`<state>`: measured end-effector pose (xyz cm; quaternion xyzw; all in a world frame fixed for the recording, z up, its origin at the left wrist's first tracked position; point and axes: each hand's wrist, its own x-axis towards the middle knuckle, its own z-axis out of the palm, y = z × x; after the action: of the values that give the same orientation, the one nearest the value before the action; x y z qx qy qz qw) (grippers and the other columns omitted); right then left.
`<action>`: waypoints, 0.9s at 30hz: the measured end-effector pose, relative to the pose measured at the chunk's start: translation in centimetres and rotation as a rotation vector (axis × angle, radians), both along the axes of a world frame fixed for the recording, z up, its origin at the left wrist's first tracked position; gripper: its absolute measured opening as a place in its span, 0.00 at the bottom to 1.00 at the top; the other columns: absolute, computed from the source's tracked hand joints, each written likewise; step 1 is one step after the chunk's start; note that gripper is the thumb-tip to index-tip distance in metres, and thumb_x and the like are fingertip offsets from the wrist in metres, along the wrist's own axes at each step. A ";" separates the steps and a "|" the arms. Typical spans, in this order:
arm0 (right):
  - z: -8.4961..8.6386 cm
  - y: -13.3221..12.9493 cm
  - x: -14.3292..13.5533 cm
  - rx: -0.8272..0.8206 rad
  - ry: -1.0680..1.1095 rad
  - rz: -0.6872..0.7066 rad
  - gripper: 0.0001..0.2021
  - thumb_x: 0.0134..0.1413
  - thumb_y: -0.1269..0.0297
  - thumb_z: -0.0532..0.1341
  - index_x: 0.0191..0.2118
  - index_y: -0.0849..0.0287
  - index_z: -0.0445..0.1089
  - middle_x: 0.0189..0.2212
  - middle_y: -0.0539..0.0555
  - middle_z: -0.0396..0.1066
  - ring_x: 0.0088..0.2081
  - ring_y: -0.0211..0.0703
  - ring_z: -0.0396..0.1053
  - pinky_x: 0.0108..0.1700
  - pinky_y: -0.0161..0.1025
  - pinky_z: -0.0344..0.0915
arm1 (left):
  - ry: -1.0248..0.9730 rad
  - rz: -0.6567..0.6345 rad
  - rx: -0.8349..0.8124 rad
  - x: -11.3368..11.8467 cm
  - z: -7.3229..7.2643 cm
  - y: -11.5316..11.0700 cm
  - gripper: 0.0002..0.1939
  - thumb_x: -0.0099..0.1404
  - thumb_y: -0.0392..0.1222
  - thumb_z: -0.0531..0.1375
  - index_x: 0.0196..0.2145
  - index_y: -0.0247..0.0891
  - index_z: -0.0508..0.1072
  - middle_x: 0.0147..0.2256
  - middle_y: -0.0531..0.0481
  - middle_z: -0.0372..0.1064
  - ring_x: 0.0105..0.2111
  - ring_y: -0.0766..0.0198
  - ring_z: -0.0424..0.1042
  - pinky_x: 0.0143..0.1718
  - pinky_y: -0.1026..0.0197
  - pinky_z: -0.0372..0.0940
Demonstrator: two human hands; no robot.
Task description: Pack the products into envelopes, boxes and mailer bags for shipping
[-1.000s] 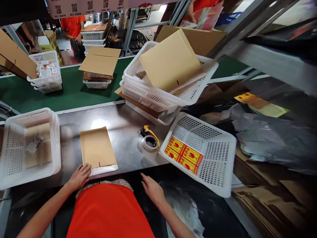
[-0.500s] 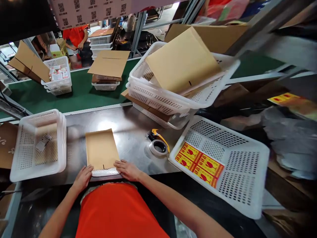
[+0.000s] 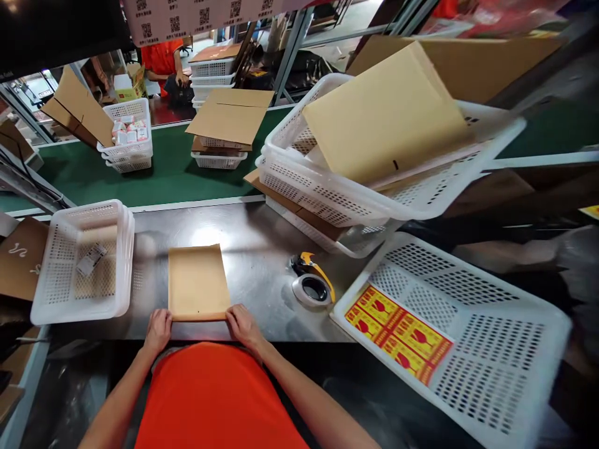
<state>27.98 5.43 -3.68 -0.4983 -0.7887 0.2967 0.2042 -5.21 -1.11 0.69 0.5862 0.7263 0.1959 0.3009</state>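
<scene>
A brown padded envelope (image 3: 198,280) lies flat on the steel table, its near edge folded over. My left hand (image 3: 160,327) is closed at its near left corner, the fingers curled onto the edge. On the opposite near corner, my right hand (image 3: 241,323) pinches the paper. The undersides of both grips are hidden. To the right of the envelope sits a tape dispenser (image 3: 316,280) with a yellow handle and a roll of tape.
White baskets (image 3: 124,262) are nested at left. A tilted basket stack (image 3: 299,187) with brown envelopes stands back right. Red-yellow fragile labels (image 3: 397,333) lie in the right basket (image 3: 486,349). Beyond runs a green conveyor (image 3: 173,181) carrying baskets; a person in orange (image 3: 161,62) works behind it.
The envelope's near edge, which showed white bubble lining, is now folded over and the lining is hidden. My hands have gone from flatter fingers to a pinch. The view has shifted left.
</scene>
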 end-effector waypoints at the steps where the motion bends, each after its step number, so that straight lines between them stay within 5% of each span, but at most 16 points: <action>1: -0.2 0.1 -0.2 -0.004 -0.028 -0.039 0.15 0.71 0.64 0.49 0.37 0.56 0.72 0.35 0.58 0.75 0.41 0.50 0.71 0.48 0.45 0.69 | 0.025 0.038 -0.012 0.0 -0.3 0.3 0.14 0.73 0.46 0.51 0.36 0.43 0.74 0.40 0.39 0.78 0.47 0.46 0.74 0.58 0.40 0.64; 6: -0.5 1.3 -0.9 -0.034 -0.168 -0.194 0.12 0.64 0.70 0.52 0.38 0.57 0.73 0.36 0.59 0.76 0.42 0.52 0.70 0.48 0.44 0.67 | 0.067 0.111 -0.036 -0.4 -0.6 1.2 0.11 0.71 0.42 0.53 0.33 0.43 0.73 0.35 0.42 0.77 0.42 0.48 0.75 0.56 0.43 0.66; 9: -0.1 2.0 -1.1 -0.060 -0.226 -0.236 0.13 0.60 0.72 0.55 0.46 0.61 0.73 0.40 0.62 0.78 0.43 0.53 0.72 0.47 0.44 0.67 | 0.051 0.041 0.012 0.2 -0.2 0.6 0.14 0.73 0.42 0.52 0.39 0.43 0.77 0.44 0.38 0.80 0.51 0.47 0.75 0.61 0.44 0.64; 14: 1.2 1.7 -2.1 -0.051 -0.313 -0.273 0.18 0.60 0.75 0.54 0.53 0.64 0.73 0.50 0.70 0.77 0.51 0.62 0.73 0.55 0.52 0.67 | -0.123 -0.681 0.008 1.9 0.0 0.8 0.22 0.75 0.42 0.56 0.63 0.50 0.73 0.70 0.46 0.65 0.73 0.49 0.56 0.76 0.41 0.42; 16: 1.6 1.3 -2.9 -0.007 -0.328 -0.222 0.20 0.62 0.76 0.54 0.55 0.63 0.73 0.60 0.73 0.71 0.62 0.67 0.67 0.64 0.61 0.61 | -0.127 -0.843 -0.051 2.2 0.0 1.6 0.26 0.75 0.42 0.56 0.69 0.52 0.66 0.73 0.47 0.57 0.75 0.50 0.50 0.77 0.38 0.34; 19: 1.7 1.3 -3.9 0.066 -0.255 0.220 0.26 0.63 0.75 0.54 0.65 0.56 0.70 0.70 0.64 0.64 0.72 0.60 0.58 0.72 0.62 0.52 | -0.084 -0.871 -0.110 2.0 0.2 2.4 0.32 0.75 0.46 0.57 0.74 0.54 0.57 0.75 0.48 0.51 0.77 0.51 0.45 0.76 0.38 0.25; 22: 0.6 1.7 -3.7 0.084 -0.193 0.634 0.29 0.66 0.66 0.56 0.71 0.51 0.63 0.71 0.58 0.64 0.72 0.53 0.59 0.72 0.59 0.55 | -0.055 -0.829 -0.129 1.0 0.2 1.9 0.37 0.74 0.49 0.59 0.76 0.51 0.53 0.76 0.45 0.46 0.77 0.50 0.42 0.76 0.38 0.23; 24: -0.8 1.6 -2.6 0.140 -0.220 0.645 0.30 0.67 0.59 0.58 0.73 0.50 0.61 0.72 0.57 0.63 0.72 0.54 0.59 0.72 0.58 0.56 | -0.015 -0.782 -0.138 0.0 0.1 0.7 0.39 0.73 0.50 0.60 0.76 0.46 0.52 0.76 0.42 0.44 0.77 0.47 0.42 0.76 0.37 0.26; 27: -3.7 1.0 -0.4 0.348 -0.293 0.421 0.30 0.69 0.55 0.58 0.73 0.51 0.62 0.70 0.57 0.65 0.71 0.58 0.61 0.69 0.60 0.59 | 0.093 -0.698 -0.155 -1.5 0.2 -1.8 0.38 0.74 0.48 0.57 0.76 0.39 0.51 0.77 0.39 0.44 0.77 0.45 0.43 0.76 0.32 0.34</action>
<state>27.62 6.44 -7.40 -0.3189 -0.9346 0.1179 0.1048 -6.71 -2.95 0.92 0.7826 0.5080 -0.0015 0.3598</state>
